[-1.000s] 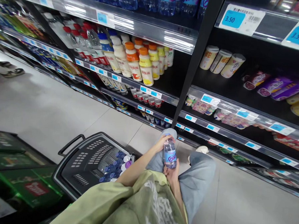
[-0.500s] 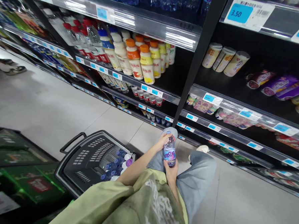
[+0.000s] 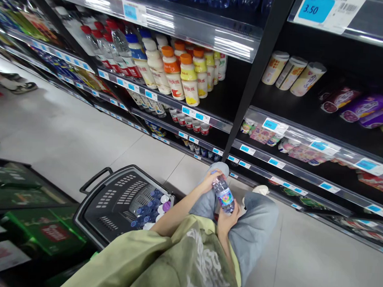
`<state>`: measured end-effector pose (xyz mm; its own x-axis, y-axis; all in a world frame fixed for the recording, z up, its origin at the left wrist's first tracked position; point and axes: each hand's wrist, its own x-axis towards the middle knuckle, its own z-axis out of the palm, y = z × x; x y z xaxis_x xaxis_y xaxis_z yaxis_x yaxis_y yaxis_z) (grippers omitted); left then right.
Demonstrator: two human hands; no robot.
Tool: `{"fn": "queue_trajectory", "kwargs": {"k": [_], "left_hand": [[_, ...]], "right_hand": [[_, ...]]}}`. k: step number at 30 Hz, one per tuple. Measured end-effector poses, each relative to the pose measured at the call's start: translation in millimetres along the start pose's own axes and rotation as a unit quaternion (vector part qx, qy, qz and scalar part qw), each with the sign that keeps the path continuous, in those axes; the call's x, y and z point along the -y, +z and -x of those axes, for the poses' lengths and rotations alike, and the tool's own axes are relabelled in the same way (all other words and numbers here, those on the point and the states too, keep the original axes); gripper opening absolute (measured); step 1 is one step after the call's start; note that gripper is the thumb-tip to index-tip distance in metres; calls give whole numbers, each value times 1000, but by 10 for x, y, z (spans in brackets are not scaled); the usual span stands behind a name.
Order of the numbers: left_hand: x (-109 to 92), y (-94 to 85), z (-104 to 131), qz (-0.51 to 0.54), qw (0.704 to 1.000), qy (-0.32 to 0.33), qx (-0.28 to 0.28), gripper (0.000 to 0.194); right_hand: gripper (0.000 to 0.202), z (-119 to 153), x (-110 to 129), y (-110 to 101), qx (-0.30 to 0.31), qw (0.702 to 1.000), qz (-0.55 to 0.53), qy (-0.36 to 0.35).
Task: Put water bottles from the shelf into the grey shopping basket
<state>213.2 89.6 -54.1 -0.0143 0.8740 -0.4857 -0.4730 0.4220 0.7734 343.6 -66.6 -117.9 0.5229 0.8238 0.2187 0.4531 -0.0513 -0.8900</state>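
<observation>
Small clear plastic water bottle with a blue-and-pink label [image 3: 223, 193], tilted with its cap toward 10 o'clock, held above the knees in grey-blue jeans [image 3: 254, 224]. Left hand [image 3: 209, 184], at the cap end, fingers curled around the bottle's neck. Right hand [image 3: 228, 216], at 5 o'clock of the bottle, fingers cupped under and closed on its base. Dark grey perforated plastic shopping basket [image 3: 118, 199] on the pale tiled floor [image 3: 66, 141], at 9 o'clock of the hands, with blue-capped bottles [image 3: 149, 205] lying in it. At 12 o'clock, black store shelving [image 3: 256, 70] carrying cream drink bottles with orange and yellow caps [image 3: 182, 72].
</observation>
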Motion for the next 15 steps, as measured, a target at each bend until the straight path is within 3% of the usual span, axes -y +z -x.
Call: {"fn": "queue_trajectory", "kwargs": {"k": [6,9,12,15], "left_hand": [[9,-60,-48,-7,1000,-2,-4,48],[-4,-98,-67,-9,1000,-14,-5,49],[-16,-113,-76,-12,1000,-20,-5,52],[-8,-88,-62,-21,1000,-14,-5,53]], "right_hand": [[83,10,19,79,28,993,-66,94],[95,9,49,86,56,972,-134,186],[86,-9,69,55,102,934,-194,282],[66,-30,68,34,131,914,-220,316]]}}
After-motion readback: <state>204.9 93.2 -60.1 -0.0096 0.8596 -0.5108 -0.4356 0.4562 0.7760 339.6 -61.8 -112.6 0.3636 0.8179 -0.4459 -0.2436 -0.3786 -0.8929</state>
